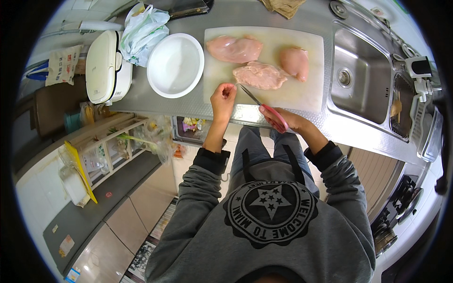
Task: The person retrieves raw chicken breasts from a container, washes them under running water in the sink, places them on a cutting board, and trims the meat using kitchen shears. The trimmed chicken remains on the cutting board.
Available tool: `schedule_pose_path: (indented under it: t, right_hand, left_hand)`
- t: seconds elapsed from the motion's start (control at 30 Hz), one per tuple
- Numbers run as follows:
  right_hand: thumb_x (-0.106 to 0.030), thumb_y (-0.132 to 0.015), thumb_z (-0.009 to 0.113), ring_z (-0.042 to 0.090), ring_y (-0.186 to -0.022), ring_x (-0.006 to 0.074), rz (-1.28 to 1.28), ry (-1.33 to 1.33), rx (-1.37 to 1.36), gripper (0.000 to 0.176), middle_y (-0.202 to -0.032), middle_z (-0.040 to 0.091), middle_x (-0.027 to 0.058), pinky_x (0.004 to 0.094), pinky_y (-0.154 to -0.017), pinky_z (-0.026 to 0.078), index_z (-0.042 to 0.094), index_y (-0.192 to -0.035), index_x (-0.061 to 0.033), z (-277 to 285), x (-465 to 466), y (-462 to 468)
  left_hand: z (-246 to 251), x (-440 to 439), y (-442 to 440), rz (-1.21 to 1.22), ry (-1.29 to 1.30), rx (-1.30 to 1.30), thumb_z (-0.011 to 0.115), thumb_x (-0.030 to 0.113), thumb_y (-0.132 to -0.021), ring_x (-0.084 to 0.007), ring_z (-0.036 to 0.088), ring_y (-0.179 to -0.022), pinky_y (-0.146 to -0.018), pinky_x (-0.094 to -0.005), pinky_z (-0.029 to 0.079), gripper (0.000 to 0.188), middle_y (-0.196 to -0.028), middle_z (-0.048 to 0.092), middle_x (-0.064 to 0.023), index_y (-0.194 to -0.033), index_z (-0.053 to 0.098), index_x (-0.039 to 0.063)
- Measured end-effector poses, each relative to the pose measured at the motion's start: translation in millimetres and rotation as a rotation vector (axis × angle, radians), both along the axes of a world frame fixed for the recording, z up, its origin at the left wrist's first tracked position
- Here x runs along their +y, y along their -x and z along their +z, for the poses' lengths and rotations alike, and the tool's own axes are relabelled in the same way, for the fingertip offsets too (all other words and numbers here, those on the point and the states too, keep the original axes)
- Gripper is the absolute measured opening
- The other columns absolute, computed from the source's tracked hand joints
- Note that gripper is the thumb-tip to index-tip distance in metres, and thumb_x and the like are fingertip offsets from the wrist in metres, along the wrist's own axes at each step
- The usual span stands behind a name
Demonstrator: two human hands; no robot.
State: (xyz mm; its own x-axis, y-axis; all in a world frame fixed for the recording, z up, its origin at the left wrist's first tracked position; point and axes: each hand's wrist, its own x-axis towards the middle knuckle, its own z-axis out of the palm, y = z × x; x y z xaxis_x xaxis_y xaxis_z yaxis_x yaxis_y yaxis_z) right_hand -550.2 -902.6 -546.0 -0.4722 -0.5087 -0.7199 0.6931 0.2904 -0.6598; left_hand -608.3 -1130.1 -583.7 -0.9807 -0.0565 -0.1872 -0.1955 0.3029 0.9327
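Three raw chicken breasts lie on a white cutting board: one at the back left, one at the right, and a rough-surfaced piece in the middle. My right hand grips the red handles of a pair of scissors at the board's front edge. The blades point to the front left end of the middle piece. Just left of the tips, my left hand has thumb and finger pinched on a small pale strip, too small to make out clearly. The bare board shows around the meat.
A white bowl stands left of the board, with a plastic bag and a white appliance beyond. To the right is a steel sink. A brown cloth lies behind. An open drawer juts out below the counter.
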Motion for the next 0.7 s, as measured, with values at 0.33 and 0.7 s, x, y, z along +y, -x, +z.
schedule_pose_path:
  t: [0.33, 0.7]
  right_hand:
    - [-0.076, -0.087, 0.048, 0.058, -0.062, 0.0221, 0.043, -0.233, 0.171, 0.077, -0.06, 0.056, 0.0078, 0.0359, -0.062, 0.048, 0.064, -0.076, -0.0019, 6.7, -17.8, 33.8]
    - [-0.068, -0.09, 0.052, 0.059, -0.078, 0.0276, 0.209, -0.156, 0.407, 0.068, -0.085, 0.064, 0.0177, 0.0385, -0.074, 0.046, 0.062, -0.092, -0.0005, 27.9, -42.2, 3.3]
  left_hand:
    - [3.7, -1.5, 2.1, 0.063, -0.048, -0.03, 0.07, 0.005, -0.087, -0.0044, 0.055, -0.068, -0.064, -0.0207, 0.046, 0.008, -0.078, 0.066, -0.0009, -0.093, 0.067, 0.0]
    - [1.0, -123.6, -82.9, 0.317, 0.084, 0.087, 0.074, 0.007, -0.086, -0.0075, 0.056, -0.076, -0.067, -0.0216, 0.046, 0.012, -0.086, 0.063, -0.0011, -0.094, 0.067, 0.001]
